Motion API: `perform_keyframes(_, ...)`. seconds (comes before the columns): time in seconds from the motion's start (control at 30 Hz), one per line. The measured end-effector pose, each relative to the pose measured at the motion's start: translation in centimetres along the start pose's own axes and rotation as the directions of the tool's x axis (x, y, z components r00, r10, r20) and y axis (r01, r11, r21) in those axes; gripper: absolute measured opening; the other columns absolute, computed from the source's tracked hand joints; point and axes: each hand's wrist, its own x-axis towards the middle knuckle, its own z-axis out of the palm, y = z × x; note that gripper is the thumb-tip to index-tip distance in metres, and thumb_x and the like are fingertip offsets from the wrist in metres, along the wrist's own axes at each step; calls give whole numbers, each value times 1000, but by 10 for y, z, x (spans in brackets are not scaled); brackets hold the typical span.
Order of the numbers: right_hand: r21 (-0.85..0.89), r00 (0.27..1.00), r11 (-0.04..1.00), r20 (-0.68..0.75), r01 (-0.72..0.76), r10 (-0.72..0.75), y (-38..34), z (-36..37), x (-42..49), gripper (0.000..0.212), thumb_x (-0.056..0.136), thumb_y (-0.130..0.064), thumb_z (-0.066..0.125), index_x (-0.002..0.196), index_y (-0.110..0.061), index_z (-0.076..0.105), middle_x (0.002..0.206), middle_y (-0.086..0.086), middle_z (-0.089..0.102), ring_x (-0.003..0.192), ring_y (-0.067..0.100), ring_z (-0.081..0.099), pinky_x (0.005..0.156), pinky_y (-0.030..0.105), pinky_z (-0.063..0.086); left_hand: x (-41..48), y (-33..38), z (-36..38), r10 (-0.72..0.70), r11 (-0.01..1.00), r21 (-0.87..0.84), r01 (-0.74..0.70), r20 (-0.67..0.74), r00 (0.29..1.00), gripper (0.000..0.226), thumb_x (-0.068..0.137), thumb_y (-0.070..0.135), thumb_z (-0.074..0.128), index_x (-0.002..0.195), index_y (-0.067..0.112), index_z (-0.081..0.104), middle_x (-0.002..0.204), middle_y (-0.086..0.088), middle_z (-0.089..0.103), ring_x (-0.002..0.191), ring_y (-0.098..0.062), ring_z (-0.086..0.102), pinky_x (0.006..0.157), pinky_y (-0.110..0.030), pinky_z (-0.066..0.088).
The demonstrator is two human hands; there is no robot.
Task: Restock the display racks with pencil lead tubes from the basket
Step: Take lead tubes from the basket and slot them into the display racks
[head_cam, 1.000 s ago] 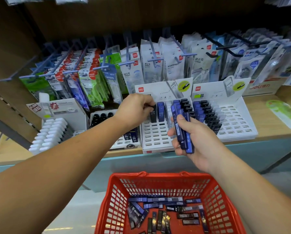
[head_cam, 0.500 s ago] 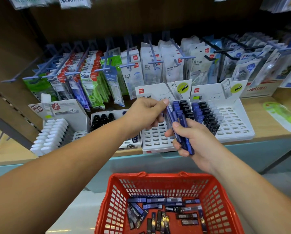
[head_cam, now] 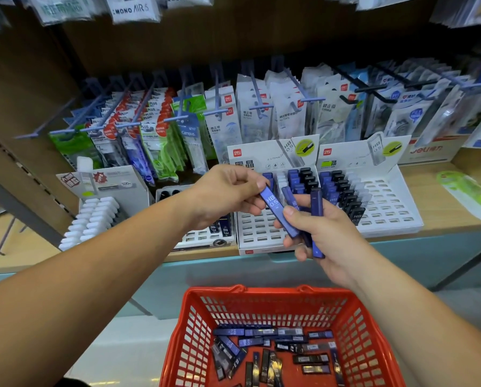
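The left hand (head_cam: 222, 196) pinches the top end of a blue lead tube (head_cam: 277, 212) marked HB 0.5. The right hand (head_cam: 328, 236) grips a small bunch of tubes (head_cam: 316, 216), its thumb lying on that same tube; the fingers hide how many it holds. Just behind stands a part-filled white rack (head_cam: 257, 231), partly covered by both hands. Below, the red basket (head_cam: 197, 339), cut off at the bottom edge, holds more loose tubes (head_cam: 250, 342).

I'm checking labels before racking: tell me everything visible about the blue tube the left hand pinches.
The blue tube is a slim, flat-sided, plastic-looking stick printed HB 0.5 in white. It slants down to the right before the white rack. The left hand pinches its upper end; the right hand presses its thumb on the lower half.
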Motion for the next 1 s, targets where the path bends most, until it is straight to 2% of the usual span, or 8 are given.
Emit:
perform_keyframes(0.13,-171,994,984,-88,44,-60,2,-1,0,18,96,-21,73,111,-25,64,84,11,77,45,19,54,37,22,33,5,6,1,72,996,56,-66,-127,989,16,94,-1,70,109,-6,69,85,-19,72,68,-17,68,66,-26,61)
perform_keyframes(0.2,-216,987,975,-133,55,-86,3,-3,1,18,93,-19,76,107,-25,65,81,12,76,43,18,44,38,18,30,12,8,-4,171,969,215,-118,-251,953,10,94,0,72,103,0,70,83,-14,73,67,-16,69,67,-27,63)
perform_keyframes(0.4,-176,994,984,-108,5,-24,5,-4,5,17,103,-10,59,113,-21,66,87,6,77,56,15,45,39,22,28,33,-12,4,387,666,729,-154,-162,908,8,91,11,75,97,16,75,83,7,73,77,-7,69,79,-24,58)
perform_keyframes(0.5,-120,994,992,-113,-23,9,3,-8,6,15,105,-11,54,115,-13,65,92,12,77,54,17,54,40,25,26,42,-18,9,419,620,768,-163,-148,896,10,92,11,73,101,15,76,86,4,74,82,-12,70,81,-28,57)
perform_keyframes(0.63,-122,983,991,-178,-57,34,1,-13,4,13,108,-26,53,106,-17,62,83,11,78,46,19,53,38,22,24,46,-14,12,395,648,742,-172,-134,909,10,93,11,73,102,15,77,86,5,73,84,-11,71,83,-25,57)
perform_keyframes(0.73,-67,976,996,-213,-61,45,3,-13,8,15,108,-21,52,110,-14,65,72,7,74,48,17,51,37,22,25,47,-14,12,394,608,771,-190,-85,915,10,93,10,72,101,13,76,88,1,75,86,-16,71,84,-30,58)
perform_keyframes(0.87,17,987,998,-148,-55,57,0,-8,7,18,107,-8,50,116,-14,64,87,12,70,59,17,59,43,27,32,49,-14,7,422,522,835,-175,-74,904,10,92,9,70,100,11,76,91,-4,76,88,-23,70,83,-40,57)
perform_keyframes(1.0,-61,990,996,-128,-60,52,-3,-7,2,13,107,-18,55,115,-22,64,89,10,76,58,21,67,41,26,30,48,-15,7,361,491,852,-184,-7,933,11,92,9,71,101,11,77,94,-2,75,88,-19,68,85,-38,56)
